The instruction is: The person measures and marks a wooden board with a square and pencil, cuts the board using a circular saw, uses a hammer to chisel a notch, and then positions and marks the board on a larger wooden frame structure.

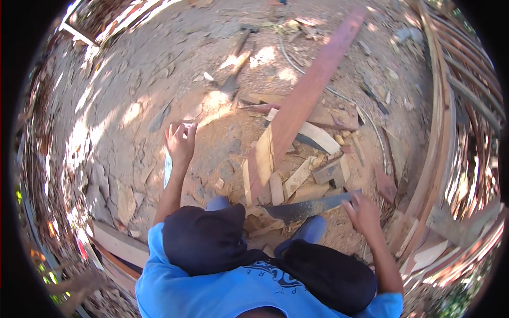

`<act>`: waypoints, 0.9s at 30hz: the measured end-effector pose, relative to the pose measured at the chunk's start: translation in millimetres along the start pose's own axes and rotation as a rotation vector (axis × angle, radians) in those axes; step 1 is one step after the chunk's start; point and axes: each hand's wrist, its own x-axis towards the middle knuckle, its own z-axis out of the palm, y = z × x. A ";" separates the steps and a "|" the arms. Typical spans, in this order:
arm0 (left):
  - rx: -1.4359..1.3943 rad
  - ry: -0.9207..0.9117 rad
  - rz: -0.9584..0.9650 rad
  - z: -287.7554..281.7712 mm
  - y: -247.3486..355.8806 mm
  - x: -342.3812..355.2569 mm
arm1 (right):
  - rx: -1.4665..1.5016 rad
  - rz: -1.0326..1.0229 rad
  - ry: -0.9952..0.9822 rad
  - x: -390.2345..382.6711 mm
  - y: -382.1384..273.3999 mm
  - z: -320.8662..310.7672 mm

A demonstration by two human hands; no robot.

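Note:
My left hand point(181, 143) is raised over the dirt at left, its fingers curled together. A small whitish bit shows at the fingertips. A pale bluish flat strip point(168, 168) shows beside the wrist; I cannot tell whether the two are one thing. My right hand point(362, 213) has its fingers closed at the right end of a dark hand saw point(313, 207). The saw lies crosswise before my knees, over my feet. Just beyond it, a long reddish plank point(305, 98) slants away to the upper right, its near end among wood offcuts point(299, 176).
Two wooden-handled tools point(237, 70) lie on the dirt ahead. A thin cable point(371, 119) curves along the right of the offcuts. Long timbers point(439, 122) stand along the right edge. A board point(121, 244) lies low at left, beside dry leaves.

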 end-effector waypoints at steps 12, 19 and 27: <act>-0.030 -0.257 -0.636 -115.8 -54.4 -260.2 | -0.230 -0.861 0.189 450.5 -228.7 157.8; 0.063 -0.216 -0.890 -195.1 -26.7 -301.9 | -0.661 -0.972 0.248 536.5 -272.0 229.5; -0.388 -0.408 -0.972 -188.2 25.5 -260.5 | -0.804 -0.952 -0.116 404.3 -326.5 95.8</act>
